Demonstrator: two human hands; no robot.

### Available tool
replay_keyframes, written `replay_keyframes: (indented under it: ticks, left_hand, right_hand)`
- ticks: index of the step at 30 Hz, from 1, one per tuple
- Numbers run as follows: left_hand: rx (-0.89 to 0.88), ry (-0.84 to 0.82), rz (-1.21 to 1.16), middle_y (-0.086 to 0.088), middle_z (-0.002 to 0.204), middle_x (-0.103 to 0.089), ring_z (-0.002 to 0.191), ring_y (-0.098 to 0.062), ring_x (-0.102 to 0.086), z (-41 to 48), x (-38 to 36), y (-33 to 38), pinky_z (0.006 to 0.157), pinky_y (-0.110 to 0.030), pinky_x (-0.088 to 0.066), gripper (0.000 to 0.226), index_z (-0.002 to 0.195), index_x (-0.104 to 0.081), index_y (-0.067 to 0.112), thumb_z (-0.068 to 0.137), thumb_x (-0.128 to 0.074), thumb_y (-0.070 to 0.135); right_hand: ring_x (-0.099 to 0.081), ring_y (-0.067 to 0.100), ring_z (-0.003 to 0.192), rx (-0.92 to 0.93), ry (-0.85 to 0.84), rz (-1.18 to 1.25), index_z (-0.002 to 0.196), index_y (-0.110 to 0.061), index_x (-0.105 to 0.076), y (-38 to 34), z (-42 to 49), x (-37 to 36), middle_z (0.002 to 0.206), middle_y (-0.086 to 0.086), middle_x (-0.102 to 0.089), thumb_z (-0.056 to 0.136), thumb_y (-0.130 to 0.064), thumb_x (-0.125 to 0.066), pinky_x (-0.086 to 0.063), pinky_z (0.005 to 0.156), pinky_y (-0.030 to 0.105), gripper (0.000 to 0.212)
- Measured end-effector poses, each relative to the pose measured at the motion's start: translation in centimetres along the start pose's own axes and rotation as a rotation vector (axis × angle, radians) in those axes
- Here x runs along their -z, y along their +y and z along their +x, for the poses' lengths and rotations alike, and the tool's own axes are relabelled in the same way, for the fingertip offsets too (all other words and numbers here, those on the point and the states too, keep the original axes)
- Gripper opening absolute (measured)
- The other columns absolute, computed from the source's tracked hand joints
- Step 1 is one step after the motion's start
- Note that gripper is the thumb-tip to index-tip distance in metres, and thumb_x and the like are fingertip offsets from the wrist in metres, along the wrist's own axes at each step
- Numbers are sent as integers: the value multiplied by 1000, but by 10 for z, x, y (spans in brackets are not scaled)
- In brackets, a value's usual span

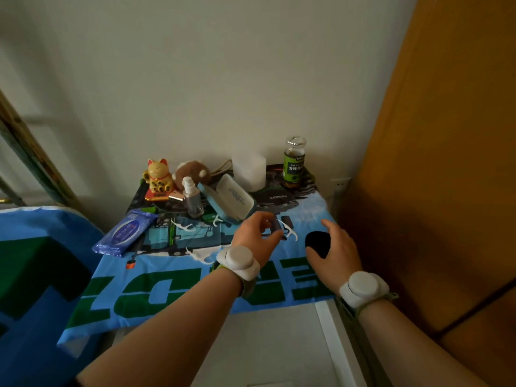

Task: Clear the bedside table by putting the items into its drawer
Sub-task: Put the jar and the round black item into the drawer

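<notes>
The cloth-covered worktop (310, 213) lay under both hands. Beyond the left grip (255, 237) sat an open glasses case (231, 199), with a wipes pack (127, 231) well to its left. The right grip (336, 247) cupped a black pouch (317, 241). The left pinched a small dark tube (276, 224), with a floss pick (290, 232) just beside it.

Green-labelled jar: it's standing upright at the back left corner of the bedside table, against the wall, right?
Not quite. The green-labelled jar does stand upright against the wall, but at the back right corner of the bedside table, as the head view shows. The back left corner holds the gold lucky cat figurine.
</notes>
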State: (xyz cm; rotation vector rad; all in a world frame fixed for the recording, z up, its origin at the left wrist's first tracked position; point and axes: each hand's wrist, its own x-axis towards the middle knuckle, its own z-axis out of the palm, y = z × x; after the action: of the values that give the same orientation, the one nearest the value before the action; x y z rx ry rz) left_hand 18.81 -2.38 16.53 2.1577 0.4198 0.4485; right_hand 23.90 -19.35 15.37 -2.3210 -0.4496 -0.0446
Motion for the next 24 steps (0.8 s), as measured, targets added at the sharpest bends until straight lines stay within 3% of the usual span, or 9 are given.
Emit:
replay_keyframes:
  ticks: [3,6,13,16,22,24]
  left_hand:
    - [-5,48,-19,7,106,-60,100,-11,-57,34,-10,16,72,-10,-43,53,127,-48,20,80,-69,31]
    - [6,62,-46,-4,125,-57,113,-19,-56,70,-19,25,83,-21,-43,68,136,-39,19,78,-71,34]
    - [81,-52,8,-9,134,-51,121,-27,-51,146,-35,32,92,-30,-43,88,144,-22,11,77,-69,44]
    - [140,-88,112,-11,143,-43,126,-30,-47,170,-40,34,102,-45,-41,97,147,-11,15,76,-64,54]
    - [155,-85,146,-12,148,-36,130,-32,-42,198,-48,36,103,-46,-40,96,147,-8,16,78,-65,50]
    - [154,-76,128,-12,148,-35,130,-31,-42,205,-53,37,104,-45,-39,94,147,-8,15,79,-65,47]
  right_hand:
    - [-38,31,128,11,28,41,137,-19,-36,-5,20,8,138,9,-45,77,-29,-68,-34,103,37,69]
    - [-39,29,129,32,16,77,138,-19,-35,-8,40,11,140,8,-44,79,-32,-69,-35,103,37,70]
    - [-43,25,129,26,-12,193,141,-21,-30,-3,82,11,142,7,-44,80,-30,-69,-37,100,32,73]
    - [-43,25,129,29,-15,195,142,-22,-28,4,92,7,142,6,-43,81,-32,-68,-37,99,31,73]
    - [-45,24,127,33,-58,244,141,-22,-29,14,104,-4,140,5,-46,81,-30,-68,-41,103,37,72]
    - [-46,22,126,37,-64,239,141,-22,-30,19,105,-8,140,4,-46,81,-31,-68,-41,101,31,72]
